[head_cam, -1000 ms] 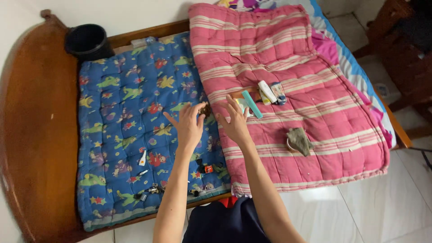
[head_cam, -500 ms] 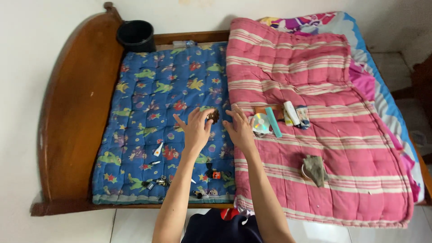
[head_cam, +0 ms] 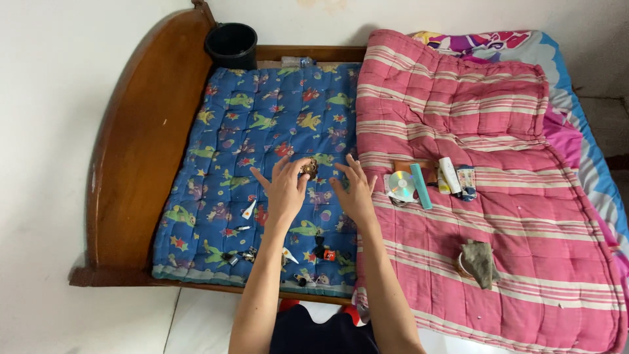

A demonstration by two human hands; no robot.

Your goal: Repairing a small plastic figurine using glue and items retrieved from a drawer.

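Right hand (head_cam: pixel 357 193) slid off pink quilt (head_cam: pixel 498 216); black bucket (head_cam: pixel 231 44), contents unseen.

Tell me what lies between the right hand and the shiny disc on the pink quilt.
In the head view, nothing lies between the right hand and the disc: only bare pink striped quilt.

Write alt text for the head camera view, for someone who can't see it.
Two bare hands reach over a bed: the left hand touches a small brown object on a blue cartoon-print quilt, the right hand spread open beside it. A pink striped quilt holds a disc and small tubes.
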